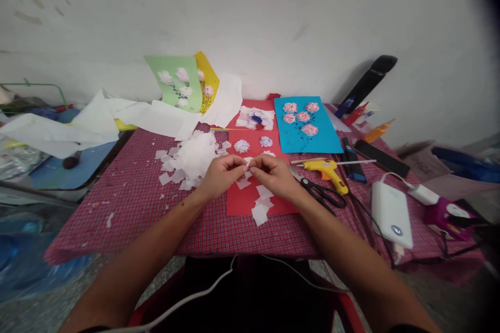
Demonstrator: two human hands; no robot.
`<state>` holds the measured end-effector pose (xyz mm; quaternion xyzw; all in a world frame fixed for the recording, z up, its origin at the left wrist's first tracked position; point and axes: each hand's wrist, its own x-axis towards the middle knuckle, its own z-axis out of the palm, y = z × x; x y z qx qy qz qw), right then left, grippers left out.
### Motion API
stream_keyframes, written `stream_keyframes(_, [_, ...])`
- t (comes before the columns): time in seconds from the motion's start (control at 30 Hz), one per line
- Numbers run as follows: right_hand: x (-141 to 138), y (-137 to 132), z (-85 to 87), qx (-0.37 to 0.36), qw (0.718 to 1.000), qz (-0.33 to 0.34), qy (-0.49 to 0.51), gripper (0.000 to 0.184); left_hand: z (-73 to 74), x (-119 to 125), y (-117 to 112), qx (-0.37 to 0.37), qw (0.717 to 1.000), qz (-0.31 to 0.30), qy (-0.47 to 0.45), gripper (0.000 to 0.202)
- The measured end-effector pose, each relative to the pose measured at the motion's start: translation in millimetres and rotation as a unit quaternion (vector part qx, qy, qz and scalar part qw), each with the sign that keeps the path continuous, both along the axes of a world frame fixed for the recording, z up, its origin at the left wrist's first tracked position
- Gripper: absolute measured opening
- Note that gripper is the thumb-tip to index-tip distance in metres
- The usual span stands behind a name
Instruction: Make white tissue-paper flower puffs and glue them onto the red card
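Forearms (152,242), red card (239,200), checked tablecloth (94,218), wall (250,26)

Single head-worn camera, facing forward and downward, close above the red-checked, cloth-covered table (128,203), toward the off-white painted wall (250,21).

A: How's the light?
B: Soft, fairly even. The pale grey wall (250,21) looks dull; the heaped white tissue-paper squares (197,158) come out brightest, nearly washed out.
A: Shadows?
B: A faint one on the wall beside the tall black cylinder (365,86). It's dim beneath the red-checked, cloth-covered desk (117,192).
A: Sharpness?
B: Softish; the crumpled blue plastic (23,260) blurs, wide-angle stretching warps the edges, and the upper right corner goes black.
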<state>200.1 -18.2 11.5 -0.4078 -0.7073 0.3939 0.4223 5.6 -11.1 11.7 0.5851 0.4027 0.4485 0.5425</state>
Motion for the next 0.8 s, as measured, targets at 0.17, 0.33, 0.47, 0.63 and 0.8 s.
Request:
stream_keyframes(0.17, [-0.3,-0.2,0.3,-0.014,1.0,-0.004,0.004,0.013,1.9,-0.4,-1.5,0.008,1.0,-0.003,0.015,0.013])
stream_keyframes(0.33, [0.5,-0.3,0.0,-0.032,0.999,0.004,0.006,0.018,-2.8,-2.0,-0.9,0.045,0.998,0.002,0.048,0.012])
stream_keyframes(0.47, [0.8,0.4,-0.4,-0.043,0.999,0.013,0.012,0.021,-6.2,-2.4,-0.8,0.095,0.991,0.017,0.09,0.01])
stream_keyframes(0.63, [0.2,0.8,2.3,-0.047,0.999,0.006,0.007,0.021,-3.3,-1.7,-2.5,0.114,0.987,0.02,0.115,0.011])
stream_keyframes(0.8, [1.0,1.2,3.9,-0.053,0.999,0.013,0.007,0.022,-0.3,-0.7,-3.3,0.111,0.988,0.018,0.108,0.01])
